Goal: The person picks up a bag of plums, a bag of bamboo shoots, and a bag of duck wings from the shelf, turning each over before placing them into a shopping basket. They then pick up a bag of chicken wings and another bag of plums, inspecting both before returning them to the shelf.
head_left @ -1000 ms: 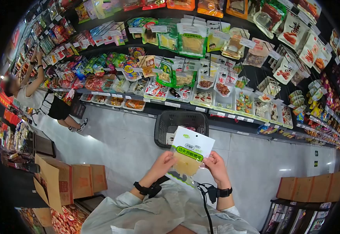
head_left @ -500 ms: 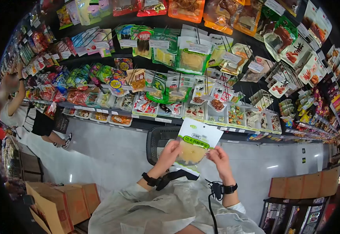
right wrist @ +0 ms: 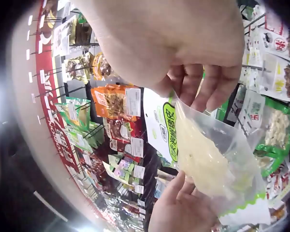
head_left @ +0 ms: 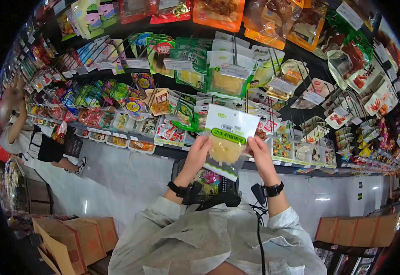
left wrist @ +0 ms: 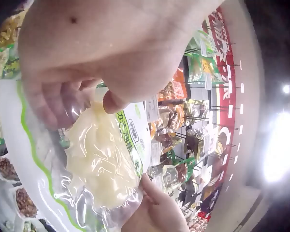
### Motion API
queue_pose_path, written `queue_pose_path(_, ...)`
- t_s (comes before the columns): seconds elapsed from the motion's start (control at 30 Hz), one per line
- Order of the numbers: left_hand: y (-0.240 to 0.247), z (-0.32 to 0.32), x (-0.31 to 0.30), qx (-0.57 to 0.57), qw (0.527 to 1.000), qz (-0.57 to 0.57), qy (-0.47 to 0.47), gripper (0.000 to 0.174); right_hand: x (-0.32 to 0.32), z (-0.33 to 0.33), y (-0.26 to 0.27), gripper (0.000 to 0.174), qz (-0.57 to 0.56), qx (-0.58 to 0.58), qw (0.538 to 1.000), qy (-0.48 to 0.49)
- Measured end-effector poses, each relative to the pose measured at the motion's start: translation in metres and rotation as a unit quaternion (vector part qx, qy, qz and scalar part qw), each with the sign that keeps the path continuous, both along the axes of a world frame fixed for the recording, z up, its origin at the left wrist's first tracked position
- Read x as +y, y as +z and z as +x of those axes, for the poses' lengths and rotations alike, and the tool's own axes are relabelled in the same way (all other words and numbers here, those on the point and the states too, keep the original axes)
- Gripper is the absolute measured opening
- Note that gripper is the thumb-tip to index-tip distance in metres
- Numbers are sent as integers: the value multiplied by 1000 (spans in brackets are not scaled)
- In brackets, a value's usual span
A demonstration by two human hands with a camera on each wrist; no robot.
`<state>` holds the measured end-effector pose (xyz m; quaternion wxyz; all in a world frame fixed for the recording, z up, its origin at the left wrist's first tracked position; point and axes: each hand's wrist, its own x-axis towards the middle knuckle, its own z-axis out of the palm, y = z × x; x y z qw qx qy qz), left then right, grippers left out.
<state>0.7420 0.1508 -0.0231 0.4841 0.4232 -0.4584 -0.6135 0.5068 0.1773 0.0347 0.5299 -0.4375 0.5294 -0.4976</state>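
Right now our left hand (head_left: 197, 155) and right hand (head_left: 261, 156) pinch opposite edges of the pickled-pepper pork skin pouch (head_left: 227, 145), held between them above the black basket (head_left: 230, 185), probably so we can read its printed front.

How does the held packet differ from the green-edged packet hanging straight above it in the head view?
The held packet is gripped by the left hand and right hand; the green-edged packet hangs on display. A price tag crosses the green-edged packet, not the held packet. Both look pale inside.
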Motion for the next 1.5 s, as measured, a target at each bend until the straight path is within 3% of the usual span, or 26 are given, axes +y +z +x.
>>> queue_pose_path(0.27,38,-60,-79,-30,992,-13,119,32,-122,-45,28,28,-69,26,995,70)
queue_pose_path(0.37,58,-62,-94,-117,981,4,158,33,-149,-45,35,29,-100,-8,991,93)
queue_pose_path(0.4,59,-59,-103,-120,979,-40,161,35,-160,-48,31,29,-100,3,988,115)
queue_pose_path(0.5,67,-58,-110,-141,971,-25,189,35,-179,-44,24,29,-121,-39,984,125)
queue_pose_path(0.97,75,-57,-117,-198,960,-47,194,34,-194,-37,7,25,-148,-86,979,108)
queue_pose_path(1.23,84,-62,-117,-144,969,-22,198,34,-197,-32,9,25,-188,-65,976,93)
queue_pose_path(1.43,56,-48,-135,-158,971,-63,170,31,-197,-35,3,25,-185,-10,979,90)
queue_pose_path(1.5,59,-53,-137,-142,970,-84,180,31,-199,-33,2,25,-193,-50,977,73)
